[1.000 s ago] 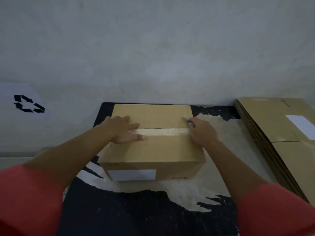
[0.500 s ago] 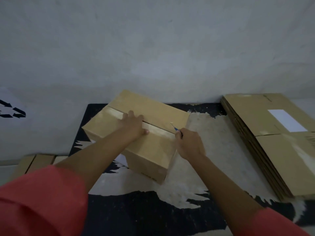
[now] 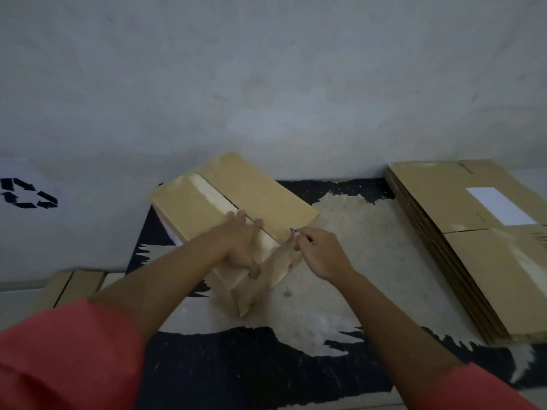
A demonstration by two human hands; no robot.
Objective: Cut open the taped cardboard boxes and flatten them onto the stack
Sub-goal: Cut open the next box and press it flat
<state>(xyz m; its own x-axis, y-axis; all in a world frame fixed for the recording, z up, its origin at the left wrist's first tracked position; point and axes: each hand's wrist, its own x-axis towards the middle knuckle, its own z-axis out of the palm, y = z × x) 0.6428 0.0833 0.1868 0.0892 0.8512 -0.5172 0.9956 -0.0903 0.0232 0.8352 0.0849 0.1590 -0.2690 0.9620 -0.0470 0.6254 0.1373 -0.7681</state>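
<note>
Left hand: your left hand (image 3: 239, 247) lies flat on top of the box (image 3: 207, 208), fingers straight and pressing beside the seam, thumb down at the near end.
Right hand: your right hand (image 3: 322, 255) pinches a small blue cutter (image 3: 296, 232), its tip at the box's top edge, just right of the seam's near end.
Box: it sits at an angle on the mat (image 3: 266, 365), with pale tape (image 3: 213, 196) along the centre seam (whether the tape is cut through, you cannot tell).
Mat: black, worn pale in the middle.
Stack: flattened boxes lie in a stack (image 3: 461, 232) to your right, a white label (image 3: 500, 205) on top.
Left edge: more cardboard (image 3: 74, 288) lies by the wall (image 3: 266, 84), below a recycling sign (image 3: 28, 193).
</note>
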